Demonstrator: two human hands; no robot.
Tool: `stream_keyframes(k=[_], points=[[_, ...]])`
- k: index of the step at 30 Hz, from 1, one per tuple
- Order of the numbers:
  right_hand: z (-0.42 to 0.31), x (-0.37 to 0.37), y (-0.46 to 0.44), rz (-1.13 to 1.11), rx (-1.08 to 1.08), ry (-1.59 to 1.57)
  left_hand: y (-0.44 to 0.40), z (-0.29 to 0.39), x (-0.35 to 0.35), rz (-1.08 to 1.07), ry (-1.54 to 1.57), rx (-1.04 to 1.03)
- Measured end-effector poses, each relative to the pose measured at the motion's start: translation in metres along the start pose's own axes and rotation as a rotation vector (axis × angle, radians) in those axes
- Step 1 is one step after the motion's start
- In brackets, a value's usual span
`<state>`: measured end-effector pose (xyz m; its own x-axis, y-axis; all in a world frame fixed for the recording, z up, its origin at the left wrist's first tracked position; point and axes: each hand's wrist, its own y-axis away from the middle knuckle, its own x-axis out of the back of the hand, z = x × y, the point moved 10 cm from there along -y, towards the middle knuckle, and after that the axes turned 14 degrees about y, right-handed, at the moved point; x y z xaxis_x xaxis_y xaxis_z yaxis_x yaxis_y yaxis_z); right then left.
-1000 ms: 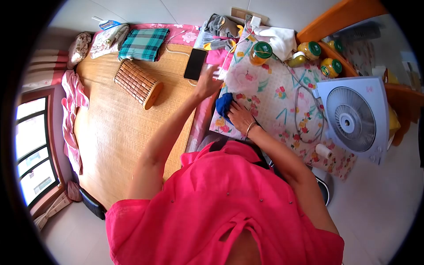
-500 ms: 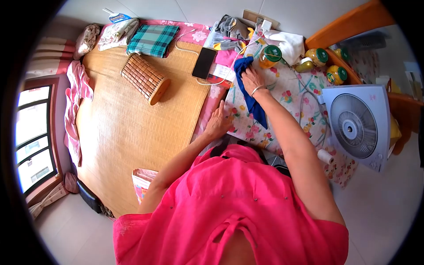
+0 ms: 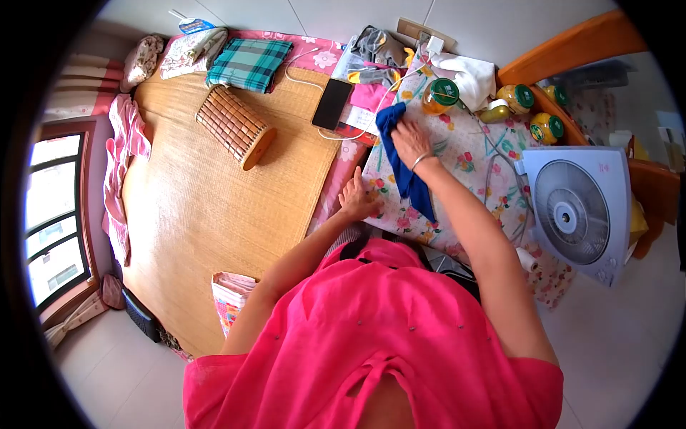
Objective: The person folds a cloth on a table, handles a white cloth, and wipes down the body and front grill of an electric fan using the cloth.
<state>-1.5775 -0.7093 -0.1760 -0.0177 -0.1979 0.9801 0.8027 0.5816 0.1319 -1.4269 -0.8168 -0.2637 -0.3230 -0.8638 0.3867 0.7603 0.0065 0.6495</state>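
A dark blue cloth [image 3: 401, 166] lies stretched long across the flowered tablecloth [image 3: 468, 154]. My right hand [image 3: 412, 144], with a bracelet at the wrist, rests on the cloth's upper right part, its fingers on the fabric; whether they grip it is hard to tell. At the table's left edge my left hand [image 3: 357, 199] has its fingers apart and holds nothing. A jar with a green lid [image 3: 440, 96] stands just beyond my right hand. The black phone [image 3: 331, 104] lies to the upper left, with a white cable around it.
A white fan [image 3: 572, 211] and a thread spool [image 3: 527, 259] are at the right. More jars [image 3: 516, 98] and a white cloth [image 3: 468, 77] stand or lie behind. On the mat [image 3: 236, 207] at left are a woven bamboo cylinder [image 3: 234, 127] and a plaid green cloth [image 3: 249, 64].
The blue cloth has gone from a bunch to a long spread strip, with my right hand farther up on it. My left hand has dropped from near the phone to the table edge.
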Motion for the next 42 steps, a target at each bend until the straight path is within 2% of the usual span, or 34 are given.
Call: stream_keyframes(k=[4, 7, 8, 9, 11, 12, 15, 16, 19, 21, 23, 24, 25, 27, 29, 30, 31, 32, 33, 37, 39, 40, 41, 42], points=[[0.029, -0.007, -0.037, 0.121, -0.092, -0.037, -0.003, 0.0, 0.0, -0.006, 0.015, -0.052], [0.022, -0.003, -0.028, 0.194, -0.177, -0.119, -0.001, 0.0, 0.001, 0.019, 0.003, -0.066], [0.006, -0.003, -0.021, 0.251, -0.083, -0.077, -0.003, -0.001, 0.001, 0.02, 0.002, -0.054], [-0.013, -0.002, -0.009, 0.167, 0.007, -0.062, -0.002, -0.002, 0.001, 0.018, 0.003, -0.041], [-0.046, 0.009, 0.024, 0.132, 0.079, -0.068, -0.003, -0.001, -0.001, 0.021, 0.007, -0.038], [-0.059, 0.005, 0.038, 0.262, 0.071, -0.131, -0.004, -0.001, -0.001, 0.027, 0.008, -0.047], [-0.082, 0.015, 0.07, 0.181, 0.146, -0.196, -0.006, -0.003, -0.001, 0.034, 0.01, -0.065], [-0.077, 0.006, 0.067, 0.091, 0.164, -0.158, -0.007, -0.003, -0.001, 0.034, 0.007, -0.072], [-0.038, 0.009, 0.041, 0.253, 0.095, -0.038, -0.004, -0.002, 0.0, 0.036, 0.007, -0.074], [0.0, 0.003, 0.012, 0.02, -0.045, -0.058, -0.004, -0.002, 0.0, 0.026, 0.008, -0.072], [0.024, -0.006, -0.012, 0.124, -0.079, 0.0, -0.004, -0.002, 0.0, 0.019, 0.019, -0.074], [0.034, -0.002, -0.02, 0.093, -0.105, -0.052, -0.004, -0.002, 0.001, 0.02, 0.017, -0.079], [0.043, 0.0, -0.026, 0.257, -0.134, -0.125, -0.004, -0.001, 0.001, 0.02, 0.016, -0.084], [0.04, -0.01, -0.028, 0.38, -0.172, -0.102, -0.002, -0.002, 0.0, 0.018, 0.01, -0.075], [0.019, 0.003, -0.015, -0.073, -0.158, -0.192, -0.003, -0.001, 0.001, 0.017, 0.002, -0.056], [-0.015, 0.003, 0.011, 0.277, -0.002, -0.073, -0.004, 0.001, -0.001, 0.016, 0.009, -0.063], [-0.029, 0.006, 0.028, 0.335, 0.025, -0.123, -0.004, 0.001, 0.0, 0.017, 0.015, -0.068], [-0.044, 0.009, 0.045, 0.184, 0.076, -0.111, -0.004, 0.0, 0.0, 0.017, 0.021, -0.07], [-0.054, 0.017, 0.06, 0.245, 0.094, -0.159, -0.005, -0.001, 0.0, 0.017, 0.021, -0.07], [-0.069, 0.012, 0.087, 0.192, 0.168, -0.133, -0.005, 0.001, 0.0, 0.027, 0.025, -0.097], [-0.043, -0.001, 0.066, 0.109, 0.042, -0.083, -0.004, -0.001, 0.001, 0.027, 0.02, -0.086], [-0.026, -0.005, 0.05, -0.027, 0.004, -0.066, -0.003, 0.001, 0.001, 0.028, 0.01, -0.121], [-0.009, 0.004, 0.038, 0.175, -0.092, -0.036, -0.004, -0.001, 0.002, 0.031, 0.012, -0.123], [0.001, 0.002, 0.027, 0.23, -0.13, -0.082, -0.004, -0.002, 0.001, 0.033, 0.013, -0.127]])
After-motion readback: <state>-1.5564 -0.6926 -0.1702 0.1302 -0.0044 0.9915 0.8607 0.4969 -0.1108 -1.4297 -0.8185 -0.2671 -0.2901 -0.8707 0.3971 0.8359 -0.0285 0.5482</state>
